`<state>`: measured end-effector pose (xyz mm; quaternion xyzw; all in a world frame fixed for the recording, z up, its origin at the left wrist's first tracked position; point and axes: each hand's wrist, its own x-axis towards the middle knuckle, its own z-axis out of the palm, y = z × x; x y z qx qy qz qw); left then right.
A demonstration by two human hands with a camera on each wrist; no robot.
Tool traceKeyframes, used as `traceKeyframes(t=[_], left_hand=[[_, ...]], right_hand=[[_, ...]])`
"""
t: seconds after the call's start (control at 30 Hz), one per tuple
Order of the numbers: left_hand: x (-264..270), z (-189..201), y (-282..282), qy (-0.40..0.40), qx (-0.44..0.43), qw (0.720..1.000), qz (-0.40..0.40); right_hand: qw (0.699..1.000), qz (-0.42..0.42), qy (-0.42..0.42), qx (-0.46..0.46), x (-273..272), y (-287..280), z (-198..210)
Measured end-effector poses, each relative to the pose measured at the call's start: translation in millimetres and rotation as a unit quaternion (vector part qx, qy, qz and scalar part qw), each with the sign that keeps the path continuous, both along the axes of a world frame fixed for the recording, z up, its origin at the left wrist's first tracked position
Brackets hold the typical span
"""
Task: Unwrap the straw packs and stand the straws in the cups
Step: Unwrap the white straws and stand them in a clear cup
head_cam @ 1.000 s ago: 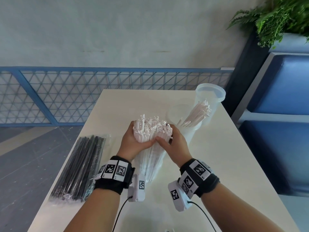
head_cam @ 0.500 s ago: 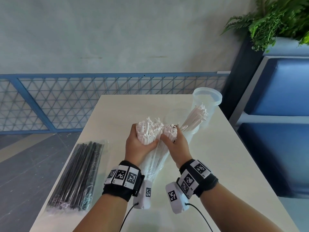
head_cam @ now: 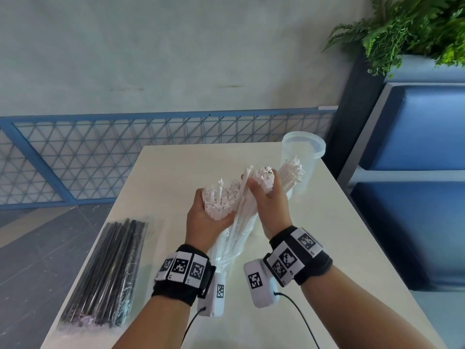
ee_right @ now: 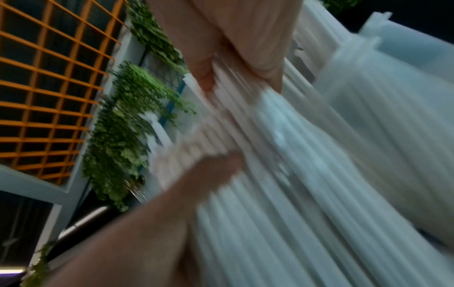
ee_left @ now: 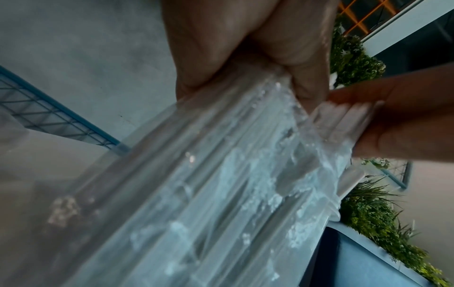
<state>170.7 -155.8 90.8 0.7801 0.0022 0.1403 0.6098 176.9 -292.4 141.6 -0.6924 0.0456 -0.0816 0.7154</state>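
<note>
Splitting a bundle of white paper-wrapped straws, the left hand clasps the larger share while the right hand pulls a smaller clump toward the clear plastic cup just beyond it on the pale tabletop. Seen from the left wrist, crinkled clear plastic wrap trails below the fist. Right-wrist footage is blurred; stragglers between the hands could snag and spill.

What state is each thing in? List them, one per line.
left hand: grips the larger bunch of white straws.
right hand: grips a smaller bunch.
clear wrapper: open, hanging round the straws' lower ends.
black straw pack: lying wrapped.
far cup: upright.
</note>
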Motion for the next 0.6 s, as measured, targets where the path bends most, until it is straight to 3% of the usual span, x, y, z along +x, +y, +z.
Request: traceKeyframes(t=[0.23,0.4,0.5,0.6], left_hand=[[4,1,5,0.006,0.009,1.0,0.014],[5,3,3,0.012,0.003,1.0,0.027],[5,3,2,0.009,0.012,1.0,0.026],[4,1,2,0.005,0.01,1.0,0.021]], right_hand=[[0.991,-0.011,-0.131,0.021,21,-23,59],[0.992,0.107,-0.029,-0.06,11,-9,17],[0.996,0.083,-0.003,-0.034,9,-2,-4],[0.999,0.05,-0.005,-0.012,12,1,0]])
